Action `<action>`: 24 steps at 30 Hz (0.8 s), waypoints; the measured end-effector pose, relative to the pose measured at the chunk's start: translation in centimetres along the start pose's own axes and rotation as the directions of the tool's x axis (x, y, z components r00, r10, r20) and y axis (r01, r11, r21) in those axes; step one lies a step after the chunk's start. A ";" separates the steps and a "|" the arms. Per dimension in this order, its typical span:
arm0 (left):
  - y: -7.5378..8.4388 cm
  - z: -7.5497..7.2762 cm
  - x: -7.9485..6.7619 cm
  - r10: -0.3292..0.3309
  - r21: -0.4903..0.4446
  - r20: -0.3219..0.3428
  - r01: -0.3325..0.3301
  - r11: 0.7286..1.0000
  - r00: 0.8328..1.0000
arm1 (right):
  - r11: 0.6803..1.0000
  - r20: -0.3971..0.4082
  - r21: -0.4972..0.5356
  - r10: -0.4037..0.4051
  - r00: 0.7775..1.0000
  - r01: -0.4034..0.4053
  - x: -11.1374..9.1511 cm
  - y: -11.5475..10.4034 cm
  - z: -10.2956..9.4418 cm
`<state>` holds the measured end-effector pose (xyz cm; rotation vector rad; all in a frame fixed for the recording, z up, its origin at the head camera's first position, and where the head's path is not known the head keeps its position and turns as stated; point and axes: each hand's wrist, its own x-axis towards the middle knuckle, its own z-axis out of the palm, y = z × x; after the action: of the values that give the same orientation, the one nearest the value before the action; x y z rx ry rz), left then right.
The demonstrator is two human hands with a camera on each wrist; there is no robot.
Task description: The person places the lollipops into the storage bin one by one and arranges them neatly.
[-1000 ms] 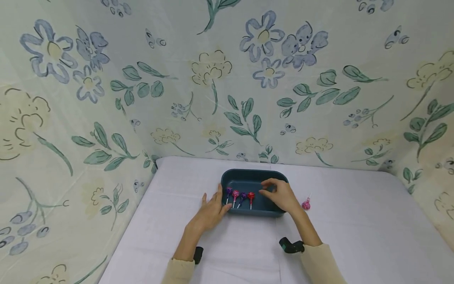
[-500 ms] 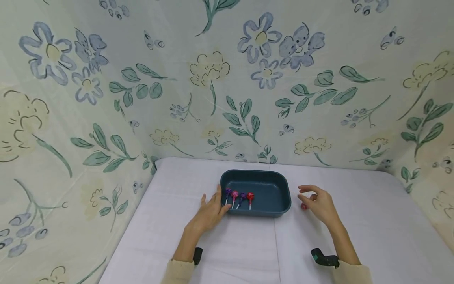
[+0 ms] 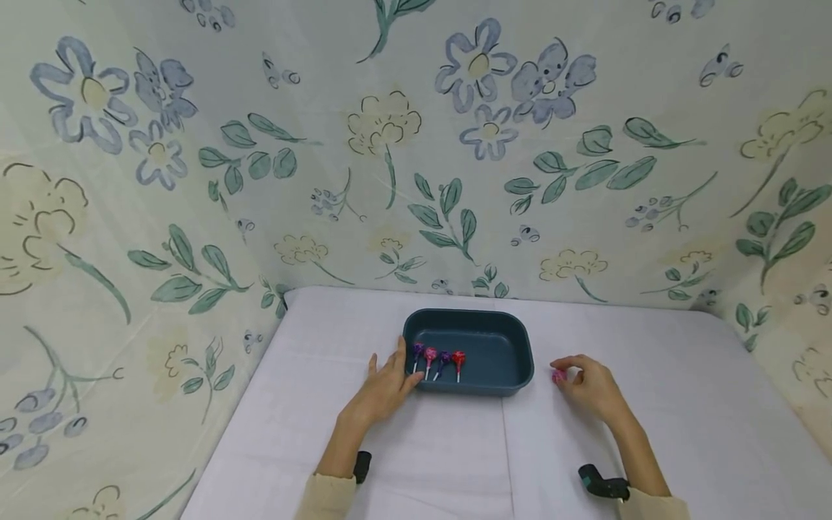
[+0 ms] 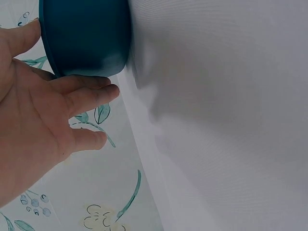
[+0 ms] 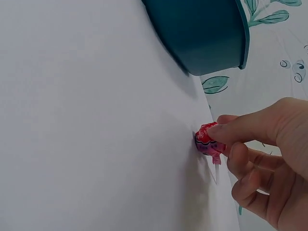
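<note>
A dark teal tray (image 3: 494, 354) sits on the table, with several wrapped lollipops in a row at its left end: purple, pink and red heads, white sticks toward the near side. My left hand (image 3: 382, 390) rests against the tray's left end, fingers mostly straight and the thumb at the near rim; the left wrist view shows the fingers touching the tray's outer wall (image 4: 86, 38). To the right of the tray, my right hand (image 3: 593, 388) pinches a pink and red lollipop (image 5: 208, 139) by its wrapped head between thumb and finger. Its white stick shows below the head in the right wrist view.
A white cloth (image 3: 442, 455) covers the table. Behind it and to the sides hangs a floral curtain (image 3: 390, 180). Dark devices, such as the right wrist device (image 3: 603, 482), are worn on both wrists.
My right hand has left the inside of the tray, moved right to the lollipop on the cloth and now pinches its head. My left hand stays at the tray.
</note>
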<state>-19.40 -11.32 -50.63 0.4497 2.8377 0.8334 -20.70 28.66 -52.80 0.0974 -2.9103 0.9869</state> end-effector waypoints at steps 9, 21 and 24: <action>0.1 -0.1 0.1 -0.008 0.006 -0.003 0.008 1.000 1.000 | 0.995 0.006 -0.102 -0.012 1.000 0.013 0.7 -0.4 -0.1; 0.1 0.0 0.1 -0.012 -0.001 -0.003 0.012 1.000 1.000 | 0.972 0.029 -0.230 0.048 0.998 -0.040 1.0 0.0 -0.5; 0.1 0.0 0.1 -0.010 -0.004 -0.002 0.010 1.000 1.000 | 0.980 0.056 -0.196 0.056 0.997 -0.044 0.7 0.1 -1.0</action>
<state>-19.47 -11.16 -50.57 0.4338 2.8375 0.8379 -21.34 29.37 -51.98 0.0445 -3.0615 0.7112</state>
